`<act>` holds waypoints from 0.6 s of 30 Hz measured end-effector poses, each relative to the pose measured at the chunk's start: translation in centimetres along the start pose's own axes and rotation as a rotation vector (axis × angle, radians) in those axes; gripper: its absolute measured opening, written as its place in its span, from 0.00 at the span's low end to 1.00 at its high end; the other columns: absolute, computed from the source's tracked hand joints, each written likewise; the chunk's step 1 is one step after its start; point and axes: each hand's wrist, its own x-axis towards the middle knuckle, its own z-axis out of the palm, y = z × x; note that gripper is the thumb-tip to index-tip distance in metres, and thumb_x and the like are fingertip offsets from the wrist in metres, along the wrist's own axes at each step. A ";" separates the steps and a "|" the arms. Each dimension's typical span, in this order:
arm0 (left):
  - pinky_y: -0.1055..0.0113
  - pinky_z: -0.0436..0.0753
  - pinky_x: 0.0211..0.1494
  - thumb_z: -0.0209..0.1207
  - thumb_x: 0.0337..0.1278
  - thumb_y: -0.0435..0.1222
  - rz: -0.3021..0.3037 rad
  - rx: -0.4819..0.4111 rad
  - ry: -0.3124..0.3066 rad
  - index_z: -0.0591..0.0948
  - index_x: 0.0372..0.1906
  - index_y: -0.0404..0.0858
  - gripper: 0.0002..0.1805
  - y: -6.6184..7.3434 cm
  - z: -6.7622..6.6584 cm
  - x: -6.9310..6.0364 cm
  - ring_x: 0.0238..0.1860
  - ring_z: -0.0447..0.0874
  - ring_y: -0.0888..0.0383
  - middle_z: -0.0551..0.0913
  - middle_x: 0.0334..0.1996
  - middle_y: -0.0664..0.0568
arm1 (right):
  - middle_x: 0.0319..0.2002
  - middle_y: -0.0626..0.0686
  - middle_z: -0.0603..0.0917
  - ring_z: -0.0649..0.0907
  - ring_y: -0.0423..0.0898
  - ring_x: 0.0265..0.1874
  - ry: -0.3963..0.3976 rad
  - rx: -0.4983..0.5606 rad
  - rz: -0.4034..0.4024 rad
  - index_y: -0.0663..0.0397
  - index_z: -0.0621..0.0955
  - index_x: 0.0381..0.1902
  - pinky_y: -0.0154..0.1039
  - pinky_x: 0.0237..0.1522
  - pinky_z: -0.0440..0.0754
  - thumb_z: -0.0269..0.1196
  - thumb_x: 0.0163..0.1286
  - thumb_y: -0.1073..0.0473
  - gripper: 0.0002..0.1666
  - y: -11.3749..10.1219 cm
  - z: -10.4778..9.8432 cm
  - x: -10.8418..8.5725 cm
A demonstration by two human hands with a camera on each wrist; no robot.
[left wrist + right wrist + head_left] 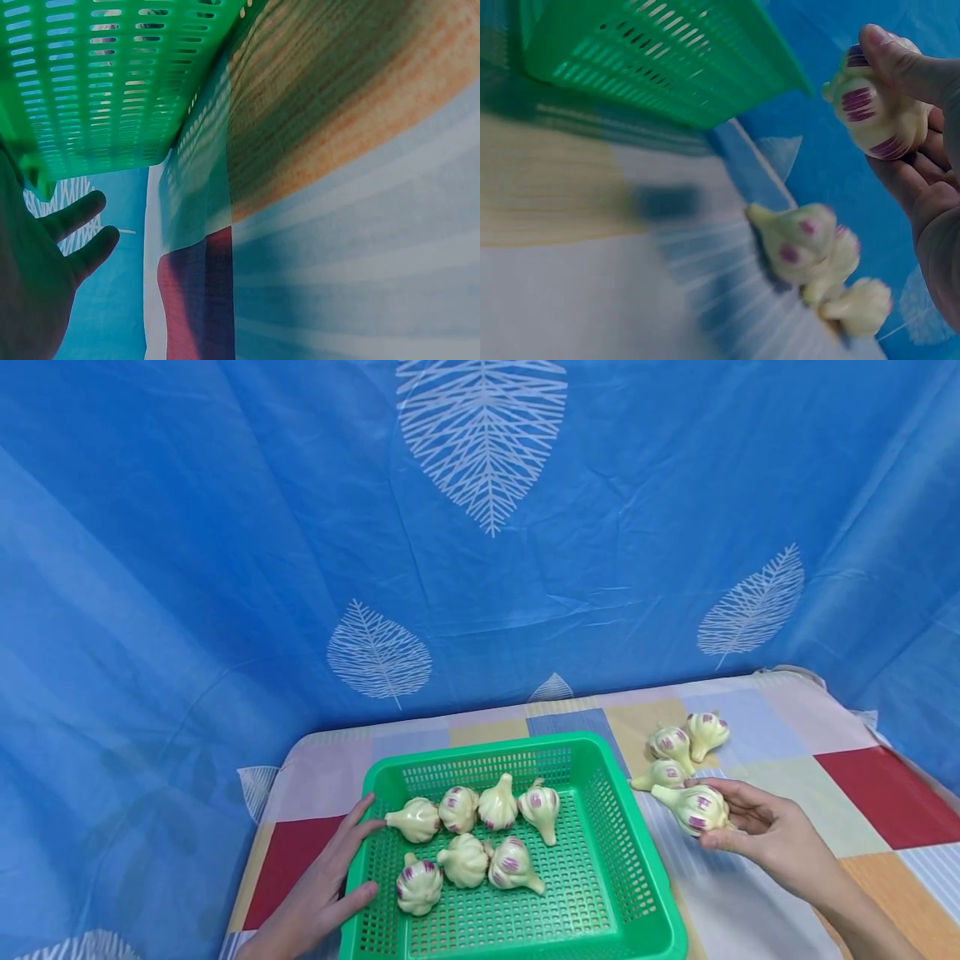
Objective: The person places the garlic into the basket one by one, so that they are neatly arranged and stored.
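Note:
In the head view, my right hand (772, 831) holds a garlic bulb (697, 810), white with purple streaks, between thumb and fingers. The right wrist view shows that garlic bulb (877, 105) raised off the table. Three more garlic bulbs (670, 745) lie together on the cloth just beyond this hand. A green plastic basket (637, 852) with slotted walls holds several garlic bulbs (465, 860) in two rough rows. My left hand (318, 881) rests at the basket's left rim, its fingers fairly straight. From the left wrist, two extended fingers (94, 251) appear beside the basket wall.
A patchwork tablecloth (885, 793) covers the table. Behind and at the sides hangs a blue curtain (622, 568) with white leaf prints, close to the table's back edge. The basket's right wall stands between its garlic bulbs and the loose ones.

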 end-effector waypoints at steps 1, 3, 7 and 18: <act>0.61 0.83 0.55 0.60 0.66 0.37 -0.002 0.002 0.001 0.62 0.76 0.47 0.36 0.0 0.0 0.0 0.76 0.42 0.67 0.45 0.81 0.48 | 0.51 0.32 0.82 0.85 0.35 0.44 -0.005 -0.004 -0.014 0.71 0.73 0.65 0.34 0.37 0.86 0.72 0.60 0.72 0.36 -0.5 -0.2 0.1; 0.62 0.83 0.55 0.59 0.66 0.37 -0.006 -0.004 -0.002 0.62 0.76 0.48 0.36 0.0 0.0 0.1 0.76 0.42 0.66 0.44 0.81 0.49 | 0.52 0.33 0.82 0.85 0.35 0.44 -0.017 -0.021 -0.052 0.71 0.74 0.65 0.34 0.38 0.86 0.72 0.59 0.72 0.36 -1.3 -0.3 0.4; 0.62 0.83 0.55 0.59 0.67 0.36 -0.003 -0.009 -0.007 0.61 0.77 0.48 0.36 -0.2 0.0 0.0 0.77 0.43 0.63 0.44 0.81 0.49 | 0.53 0.35 0.82 0.86 0.37 0.45 -0.074 -0.016 -0.124 0.69 0.75 0.64 0.35 0.38 0.87 0.73 0.57 0.73 0.36 -3.0 0.0 0.9; 0.62 0.83 0.55 0.60 0.66 0.37 0.006 -0.010 -0.001 0.62 0.77 0.48 0.36 -0.1 0.0 0.1 0.76 0.43 0.65 0.44 0.81 0.49 | 0.54 0.53 0.84 0.86 0.46 0.49 -0.380 0.087 -0.249 0.59 0.78 0.61 0.39 0.45 0.86 0.74 0.58 0.69 0.33 -6.0 2.7 3.0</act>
